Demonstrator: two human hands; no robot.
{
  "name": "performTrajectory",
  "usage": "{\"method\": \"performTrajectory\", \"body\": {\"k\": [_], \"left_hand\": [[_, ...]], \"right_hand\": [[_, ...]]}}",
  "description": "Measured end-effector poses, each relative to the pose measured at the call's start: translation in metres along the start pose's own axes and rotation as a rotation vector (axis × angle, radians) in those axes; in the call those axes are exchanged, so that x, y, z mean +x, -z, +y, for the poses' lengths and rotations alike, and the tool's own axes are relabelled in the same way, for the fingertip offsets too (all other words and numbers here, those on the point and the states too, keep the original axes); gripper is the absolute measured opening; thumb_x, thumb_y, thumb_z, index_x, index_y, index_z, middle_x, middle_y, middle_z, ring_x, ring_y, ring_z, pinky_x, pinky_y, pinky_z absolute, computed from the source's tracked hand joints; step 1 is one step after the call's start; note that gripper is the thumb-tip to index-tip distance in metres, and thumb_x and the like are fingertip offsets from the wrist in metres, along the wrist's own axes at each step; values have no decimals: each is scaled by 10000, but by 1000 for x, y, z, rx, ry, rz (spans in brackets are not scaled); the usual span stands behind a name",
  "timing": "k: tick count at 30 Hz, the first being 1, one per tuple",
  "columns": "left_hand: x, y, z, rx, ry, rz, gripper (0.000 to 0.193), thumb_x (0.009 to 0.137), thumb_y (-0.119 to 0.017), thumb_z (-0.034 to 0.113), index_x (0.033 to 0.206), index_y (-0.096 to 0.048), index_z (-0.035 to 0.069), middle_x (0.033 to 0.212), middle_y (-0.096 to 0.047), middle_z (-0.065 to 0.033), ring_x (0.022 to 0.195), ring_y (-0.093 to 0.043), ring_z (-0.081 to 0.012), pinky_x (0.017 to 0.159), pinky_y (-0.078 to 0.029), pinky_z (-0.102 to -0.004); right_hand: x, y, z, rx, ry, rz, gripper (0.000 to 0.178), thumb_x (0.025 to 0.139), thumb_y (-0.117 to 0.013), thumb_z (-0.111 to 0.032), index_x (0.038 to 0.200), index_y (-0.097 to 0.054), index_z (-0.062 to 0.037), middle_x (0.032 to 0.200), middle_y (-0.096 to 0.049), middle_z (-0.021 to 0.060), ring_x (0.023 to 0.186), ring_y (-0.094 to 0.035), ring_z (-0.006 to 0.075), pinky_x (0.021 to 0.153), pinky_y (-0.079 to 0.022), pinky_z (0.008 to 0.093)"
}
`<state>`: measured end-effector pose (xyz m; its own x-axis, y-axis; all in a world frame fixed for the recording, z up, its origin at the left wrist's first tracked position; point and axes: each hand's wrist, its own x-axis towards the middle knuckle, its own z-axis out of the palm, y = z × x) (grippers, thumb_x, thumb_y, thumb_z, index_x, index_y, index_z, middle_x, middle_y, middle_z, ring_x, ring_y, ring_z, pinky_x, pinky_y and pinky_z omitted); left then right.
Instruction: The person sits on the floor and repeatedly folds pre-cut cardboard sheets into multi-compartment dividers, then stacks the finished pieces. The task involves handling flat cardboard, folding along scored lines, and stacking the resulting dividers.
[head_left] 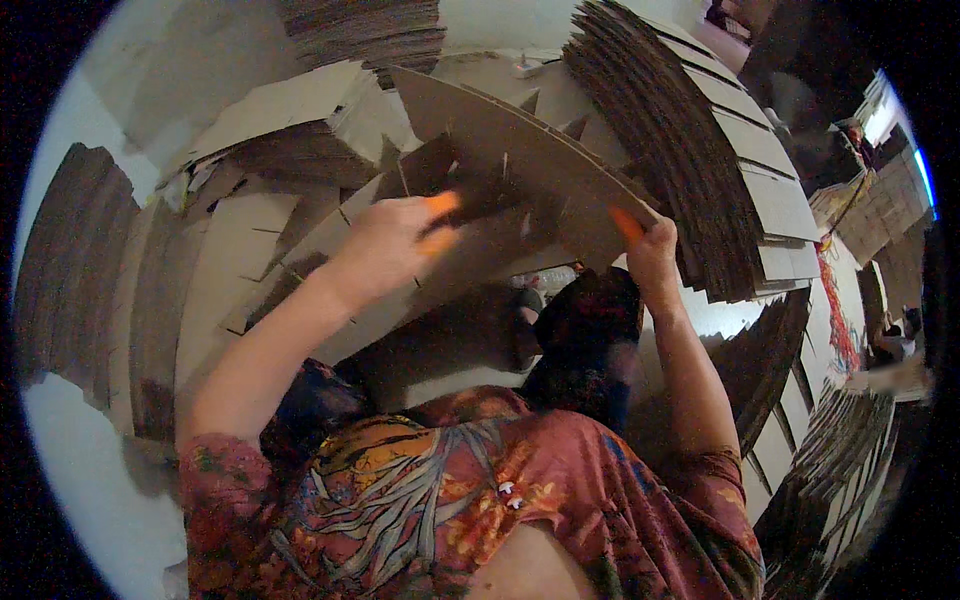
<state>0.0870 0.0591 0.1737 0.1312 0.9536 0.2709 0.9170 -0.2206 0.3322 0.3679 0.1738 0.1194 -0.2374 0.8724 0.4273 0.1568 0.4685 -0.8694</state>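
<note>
Head view: the right hand (pixel 652 252) grips the right end of a tilted cardboard sheet (pixel 530 150) at the far middle; the left hand (pixel 400 228), blurred, lies left of it, its hold impossible to tell. Slotted pieces (pixel 245 235) stand at left. Advisably, steady the sheet and press slots squarely, without creasing.

clear plastic bottle (pixel 548 277): centre | red cords (pixel 836 308): far right | pale wall (pixel 150 70): upper left
</note>
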Motion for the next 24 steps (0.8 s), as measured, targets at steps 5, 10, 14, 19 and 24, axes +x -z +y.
{"method": "performTrajectory", "body": {"k": [5, 10, 14, 19, 24], "left_hand": [[42, -38, 25, 49, -20, -253, 283, 800, -592, 228, 975, -580, 6, 872, -620, -199, 836, -598, -370, 714, -478, -430], [53, -68, 8, -78, -96, -187, 259, 792, -590, 217, 928, -592, -3, 822, -616, -205, 803, -600, -379, 702, -481, -421], [48, -44, 16, -172, -55, -128, 282, 783, -617, 245, 962, -609, 28, 882, -624, -181, 839, -602, -343, 735, -479, -399], [62, -35, -16, 95, 43, 188, 310, 735, -644, 289, 856, -611, 6, 859, -618, -171, 874, -581, -350, 735, -472, -423], [74, -55, -18, 162, 156, -137, 262, 710, -645, 195, 872, -608, -8, 854, -614, -217, 832, -593, -378, 730, -480, -443]], "right_hand": [[7, -7, 3, -17, 76, -9, 202, 807, -532, 21, 985, -627, 10, 832, -634, -1, 744, -538, 65, 649, -452, 224], [1, -18, 44, -119, 95, -14, 167, 836, -584, -54, 980, -645, 2, 851, -651, 16, 789, -533, 71, 682, -437, 228], [-14, -3, 52, -101, -39, -68, 219, 796, -628, -42, 1012, -629, -7, 873, -662, 58, 809, -567, 96, 691, -460, 245], [-12, 11, 19, -179, 211, -30, 473, 742, -677, -55, 1190, -526, -55, 919, -664, 124, 827, -643, 189, 712, -496, 295], [-10, 16, -7, -492, 295, -223, 505, 781, -597, 11, 1259, -464, -85, 889, -639, 200, 833, -641, 267, 719, -486, 333]]}}
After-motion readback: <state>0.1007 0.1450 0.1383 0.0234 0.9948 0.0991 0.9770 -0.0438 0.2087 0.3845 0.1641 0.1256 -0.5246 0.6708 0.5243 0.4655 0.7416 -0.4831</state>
